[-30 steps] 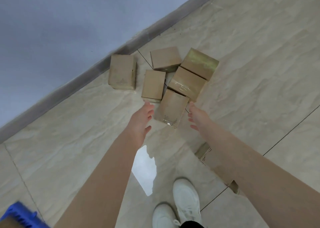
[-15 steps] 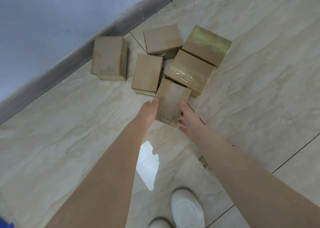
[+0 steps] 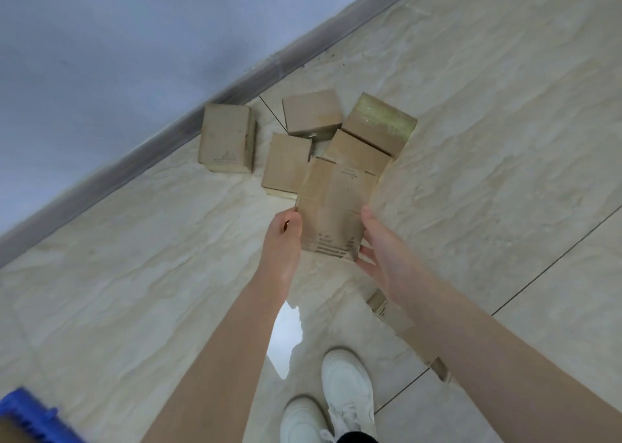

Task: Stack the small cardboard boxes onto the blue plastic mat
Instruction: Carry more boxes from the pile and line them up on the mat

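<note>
While left hand (image 3: 282, 237) and right hand (image 3: 380, 251) clamp one cardboard box (image 3: 333, 207) between curled fingers, raised off floor (image 3: 134, 274), at least five boxes (image 3: 227, 143) lie clustered by wall (image 3: 101, 38). Blue mat (image 3: 27, 419) well apart, lower left, contents unclear. Stacking judged mostly ahead.

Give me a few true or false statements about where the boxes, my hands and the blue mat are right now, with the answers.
1. The left hand and right hand both hold one cardboard box. True.
2. The blue mat lies directly under that box. False: it shows at the lower left corner of the view, away from the box.
3. A lone box sits by the baseboard, apart from the others. True.
4. The person is barefoot. False: white shoes are on both feet.
</note>
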